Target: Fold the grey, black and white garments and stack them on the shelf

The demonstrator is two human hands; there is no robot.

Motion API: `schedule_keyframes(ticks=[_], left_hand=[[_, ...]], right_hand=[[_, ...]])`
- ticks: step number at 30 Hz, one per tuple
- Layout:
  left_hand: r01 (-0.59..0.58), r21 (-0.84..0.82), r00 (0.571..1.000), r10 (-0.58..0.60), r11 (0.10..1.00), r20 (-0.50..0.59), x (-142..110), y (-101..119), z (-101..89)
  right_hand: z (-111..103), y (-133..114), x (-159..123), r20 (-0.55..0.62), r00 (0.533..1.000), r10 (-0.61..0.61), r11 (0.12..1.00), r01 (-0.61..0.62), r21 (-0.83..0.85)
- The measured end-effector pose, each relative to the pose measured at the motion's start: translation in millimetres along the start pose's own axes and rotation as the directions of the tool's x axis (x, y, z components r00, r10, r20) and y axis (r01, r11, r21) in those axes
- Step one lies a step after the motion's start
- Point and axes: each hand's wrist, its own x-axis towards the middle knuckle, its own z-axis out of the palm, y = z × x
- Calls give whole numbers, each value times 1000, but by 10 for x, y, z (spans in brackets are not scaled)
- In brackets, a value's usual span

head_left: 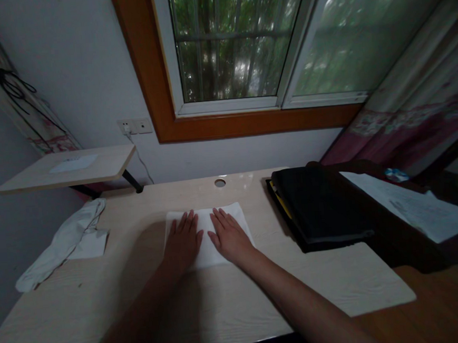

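Note:
A white sheet, cloth or paper I cannot tell which, lies flat on the pale wooden desk. My left hand rests palm down on its left half, fingers stretched towards the window. On the right half my right hand is also laid flat, its thumb pointing towards the left hand. A narrow strip of the sheet shows between the two hands. Parts of the sheet are hidden under both palms.
Black folders are stacked at the desk's right. A crumpled white cloth lies at the left, below a raised shelf. Near the back edge is a round cable hole. Papers lie on a dark surface further right.

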Motion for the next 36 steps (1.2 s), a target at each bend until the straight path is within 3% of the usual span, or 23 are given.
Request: schedule_keyframes(ticks=[7,22,30,36], left_hand=[[134,-62,991,-132,989,32,-49,-316,-59],[237,-54,971,-235,970,41,-162,-753,-207],[272,22,962,-272,962,27,-223,-998,-161],[267,59,963,-269,962,24,-227,-1048,-130]], right_hand=[[-58,270,-16,1,999,38,999,-38,-25],[-278,957,-123,91,980,176,982,-168,-89],[-245,1172,-110,-77,981,176,984,-176,12],[-276,1215,-112,-246,946,209,970,-169,174]])
